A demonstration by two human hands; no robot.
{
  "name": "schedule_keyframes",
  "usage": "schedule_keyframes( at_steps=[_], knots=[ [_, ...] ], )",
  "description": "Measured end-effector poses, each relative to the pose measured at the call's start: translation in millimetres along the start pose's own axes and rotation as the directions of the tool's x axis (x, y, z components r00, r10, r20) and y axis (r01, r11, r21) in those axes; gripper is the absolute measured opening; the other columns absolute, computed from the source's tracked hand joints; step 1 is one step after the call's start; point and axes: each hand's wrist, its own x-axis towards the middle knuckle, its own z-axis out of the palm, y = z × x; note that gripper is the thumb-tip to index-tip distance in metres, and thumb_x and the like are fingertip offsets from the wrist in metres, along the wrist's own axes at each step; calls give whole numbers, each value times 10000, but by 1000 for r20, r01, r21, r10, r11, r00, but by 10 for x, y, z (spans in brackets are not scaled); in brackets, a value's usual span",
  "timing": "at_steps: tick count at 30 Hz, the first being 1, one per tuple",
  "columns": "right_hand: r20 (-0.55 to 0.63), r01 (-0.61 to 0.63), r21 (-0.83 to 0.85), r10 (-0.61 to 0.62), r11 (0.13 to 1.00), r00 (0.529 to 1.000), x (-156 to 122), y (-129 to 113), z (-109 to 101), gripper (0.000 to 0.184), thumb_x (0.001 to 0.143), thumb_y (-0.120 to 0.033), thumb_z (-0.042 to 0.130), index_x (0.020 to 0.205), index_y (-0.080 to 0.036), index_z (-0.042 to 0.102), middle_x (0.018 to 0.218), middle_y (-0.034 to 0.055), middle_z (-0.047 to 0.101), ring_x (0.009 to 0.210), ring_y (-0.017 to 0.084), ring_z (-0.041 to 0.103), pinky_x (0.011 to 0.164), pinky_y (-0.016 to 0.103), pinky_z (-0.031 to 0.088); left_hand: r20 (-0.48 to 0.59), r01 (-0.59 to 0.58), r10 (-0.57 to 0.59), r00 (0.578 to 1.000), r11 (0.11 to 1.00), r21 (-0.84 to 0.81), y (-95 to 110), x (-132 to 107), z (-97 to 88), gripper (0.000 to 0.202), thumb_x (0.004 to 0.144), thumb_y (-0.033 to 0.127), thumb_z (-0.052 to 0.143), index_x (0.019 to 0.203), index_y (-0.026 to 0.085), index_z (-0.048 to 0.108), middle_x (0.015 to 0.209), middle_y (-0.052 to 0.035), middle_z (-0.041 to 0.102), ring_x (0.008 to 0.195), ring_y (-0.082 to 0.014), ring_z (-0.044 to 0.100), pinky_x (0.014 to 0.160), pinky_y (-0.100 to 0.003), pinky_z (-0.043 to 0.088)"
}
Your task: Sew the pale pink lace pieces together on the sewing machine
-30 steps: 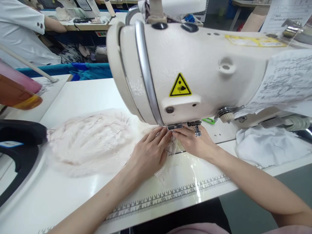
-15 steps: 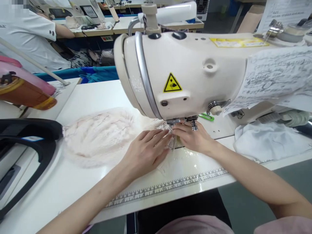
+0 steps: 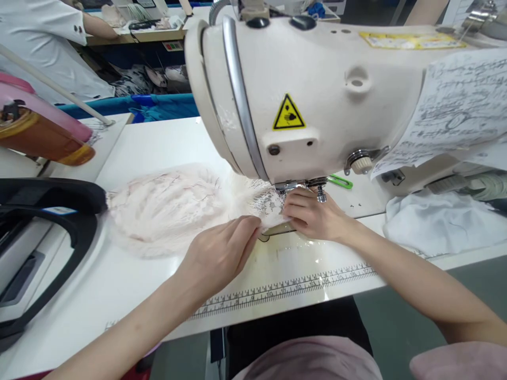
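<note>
Pale pink lace fabric [image 3: 168,208] lies bunched on the white table, and its lacy end runs under the head of a sewing machine [image 3: 312,111]. My left hand [image 3: 222,250] pinches the near edge of the lace, a little left of the needle area. Close to the presser foot, my right hand [image 3: 311,215] has its fingers curled on the lace's right part; the machine's metal parts cover some of the fingertips. The needle itself is hidden.
A printed ruler strip [image 3: 285,292] follows the table's front edge. White cloth [image 3: 443,224] lies at the right, a green thread snipper [image 3: 340,182] behind my right hand. A black curved frame [image 3: 85,227] and an amber cup [image 3: 47,142] stand left. Another person [image 3: 43,47] sits beyond.
My left hand has drawn back to the left, from lying flat on the lace to pinching its edge. More lace shows between my hands. The camera view has shifted slightly.
</note>
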Motion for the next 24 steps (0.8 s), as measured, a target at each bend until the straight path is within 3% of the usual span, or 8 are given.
schedule_keyframes(
  at_steps=[3, 6, 9, 12, 17, 19, 21, 24],
  knots=[
    [-54, 21, 5, -21, 1000, 998, -13, 37, 38, 208, 863, -92, 430, 869, -198, 608, 875, 10, 642, 901, 171, 558, 758, 345, 385, 57, -166, 163, 985, 985, 43, -83, 167, 83, 372, 954, 454, 423, 1024, 106, 535, 863, -111, 671, 746, -231, 640, 601, -331, 510],
    [-79, 28, -11, -29, 1000, 996, -12, 24, 19, 232, 834, -66, 420, 849, -203, 606, 879, 1, 651, 899, 160, 568, 748, 329, 387, 54, -219, 213, 975, 964, 152, -128, 223, 243, 188, 952, 229, 417, 969, 122, 570, 832, -88, 652, 709, -204, 594, 594, -319, 465],
    [-61, -33, -40, 30, 999, 998, -1, -31, -28, 282, 805, -54, 420, 921, -218, 617, 967, -5, 672, 881, 148, 577, 703, 304, 376, 5, -200, 202, 979, 963, 180, -133, 205, 362, 235, 894, 21, 395, 868, 151, 589, 756, -43, 628, 637, -164, 535, 569, -291, 412],
    [-41, -108, -99, 104, 989, 994, 12, -78, -50, 327, 814, -73, 456, 1067, -218, 605, 1115, 11, 660, 900, 152, 578, 689, 296, 378, -34, -203, 210, 977, 967, 154, -126, 171, 392, 217, 883, 16, 440, 855, 149, 610, 741, -36, 626, 627, -159, 521, 576, -295, 412],
    [45, -65, -111, 71, 992, 996, 30, -89, -42, 297, 865, -44, 457, 956, -244, 658, 1008, 2, 670, 905, 149, 566, 766, 310, 407, -63, -186, 200, 978, 965, 187, -140, 138, 384, 214, 890, 39, 467, 855, 181, 623, 738, -10, 644, 637, -149, 549, 642, -311, 458],
    [57, -61, -102, 67, 993, 996, 34, -85, -44, 291, 881, -49, 465, 938, -248, 670, 943, -2, 672, 903, 148, 563, 772, 310, 416, -85, -162, 177, 980, 974, 161, -155, 130, 410, 219, 890, 48, 471, 920, 198, 626, 827, -16, 682, 741, -161, 609, 779, -354, 497],
    [49, -60, -99, 65, 993, 997, 34, -85, -48, 278, 893, -60, 474, 926, -248, 676, 898, -5, 673, 900, 145, 564, 768, 303, 423, -84, -143, 150, 985, 986, 84, -173, 122, 459, 252, 889, 67, 466, 1060, 181, 613, 1035, -66, 701, 954, -200, 640, 934, -412, 483],
    [28, -55, -99, 58, 994, 998, 32, -87, -51, 272, 899, -60, 481, 918, -248, 676, 851, -15, 678, 889, 135, 574, 746, 284, 429, -17, -132, 132, 991, 991, -14, -203, 110, 544, 394, 872, 73, 430, 1252, 85, 533, 1290, -146, 604, 1203, -247, 562, 1029, -436, 458]
  ],
)
